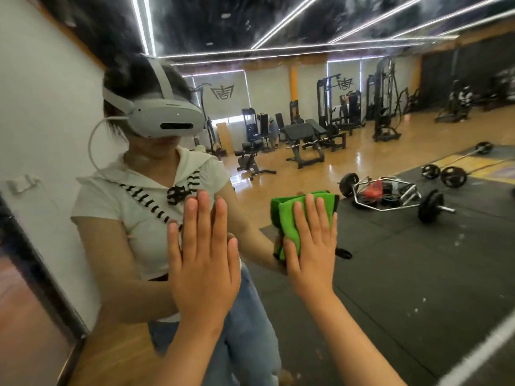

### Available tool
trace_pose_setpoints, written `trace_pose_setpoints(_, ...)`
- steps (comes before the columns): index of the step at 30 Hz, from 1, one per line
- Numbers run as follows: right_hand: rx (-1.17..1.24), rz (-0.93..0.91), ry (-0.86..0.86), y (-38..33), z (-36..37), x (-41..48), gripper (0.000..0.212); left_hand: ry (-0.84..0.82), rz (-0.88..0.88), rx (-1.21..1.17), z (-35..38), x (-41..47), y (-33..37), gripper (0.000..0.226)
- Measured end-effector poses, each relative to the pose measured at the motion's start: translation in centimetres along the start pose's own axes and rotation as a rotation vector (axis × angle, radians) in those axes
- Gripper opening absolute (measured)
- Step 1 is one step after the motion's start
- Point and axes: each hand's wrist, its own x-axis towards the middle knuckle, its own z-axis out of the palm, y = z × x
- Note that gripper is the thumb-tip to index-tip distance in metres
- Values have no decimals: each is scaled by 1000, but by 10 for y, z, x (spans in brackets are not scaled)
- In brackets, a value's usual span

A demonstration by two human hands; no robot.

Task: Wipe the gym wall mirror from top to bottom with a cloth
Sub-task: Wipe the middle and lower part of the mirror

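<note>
Mirror [390, 260]: the pane behind the cloth, reflecting the person and the gym floor.
Cloth [289, 215]: green and folded into a pad, lying flat on the glass at the reflection's chest height.
Right hand [312, 254]: on the cloth, fingers straight and spread, pressing rather than gripping, probably to spread the pressure evenly.
Left hand [203, 263]: just left of the cloth, bare palm flat on the glass, fingers straight, holding nothing. It is likely a brace.
Stage: mid-height; the glass below the cloth probably remains.
</note>
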Motion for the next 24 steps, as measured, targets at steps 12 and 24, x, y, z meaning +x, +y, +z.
trace_pose_setpoints(12, -56, -248, -47, -11, 1, 4, 51, -2, 38, -37, 0, -1, -2, 58)
trace_pose_setpoints(24, -13, 81, -33, -31, 11, -33, 55, 19, 28, -49, -2, -1, -1, 57)
